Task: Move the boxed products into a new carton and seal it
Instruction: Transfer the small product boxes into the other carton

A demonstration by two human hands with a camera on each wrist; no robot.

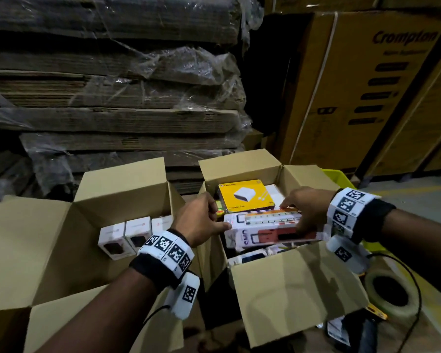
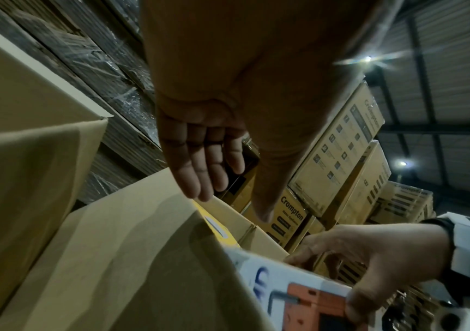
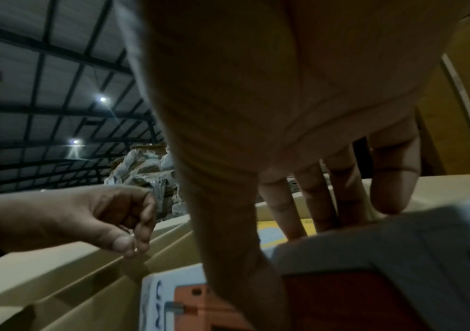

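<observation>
Two open cartons stand side by side. The left carton [image 1: 122, 179] holds three small white boxes [image 1: 135, 233] in a row. The right carton [image 1: 278, 284] holds a yellow box [image 1: 245, 194] and other products. Above it my right hand [image 1: 293, 217] grips a long white and orange box [image 1: 265, 233], fingers over its far edge and thumb on the near face. My left hand [image 1: 218, 219] hovers at that box's left end with loose fingers; its thumb lies at the box's corner. In the left wrist view the left hand [image 2: 231, 197] holds nothing.
Plastic-wrapped stacks of flat cardboard [image 1: 112, 98] rise behind the cartons. Tall printed cartons [image 1: 379, 85] stand at the back right. A tape roll [image 1: 390, 291] lies right of the right carton, near a yellow-green crate [image 1: 339, 178].
</observation>
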